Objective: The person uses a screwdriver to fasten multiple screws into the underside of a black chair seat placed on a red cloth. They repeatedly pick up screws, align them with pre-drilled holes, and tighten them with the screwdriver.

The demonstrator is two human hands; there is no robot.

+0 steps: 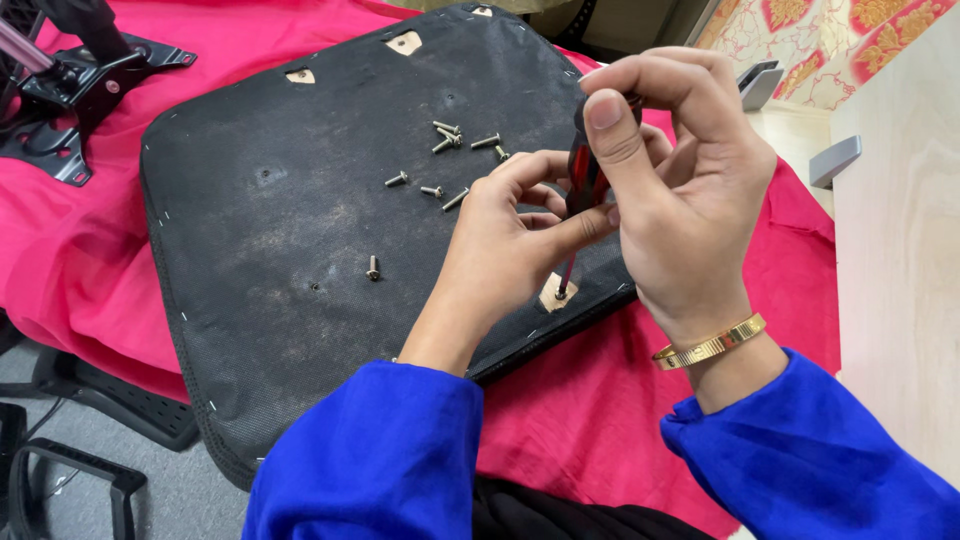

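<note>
- Head view: right hand (680, 190) is wrapped around the top of a screwdriver (583, 180) with a red and black handle, thumb pressed on the grip, fingers curled closed over the end.
- Left hand (510, 235) is closed lightly on the lower part of that same screwdriver, fingertips pinching around the handle just above the shaft.
- The screwdriver stands nearly upright, tip down in a small cut-out (557, 293) near the front edge of a black seat pad (270, 200) lying underside up. Looks like there's a screw in that hole, but it's too small to be sure.
- A bunch of loose screws (448, 140) lie scattered on the pad beyond the hands, and one single screw (373, 268) sits apart, closer to the middle.
- The pad rests on a pink cloth (590, 410).
- A black metal chair bracket (75, 85) sits on the cloth at the far left.
- Gold bracelet (710, 343) on the right wrist, blue sleeves (380, 450) on both arms.
</note>
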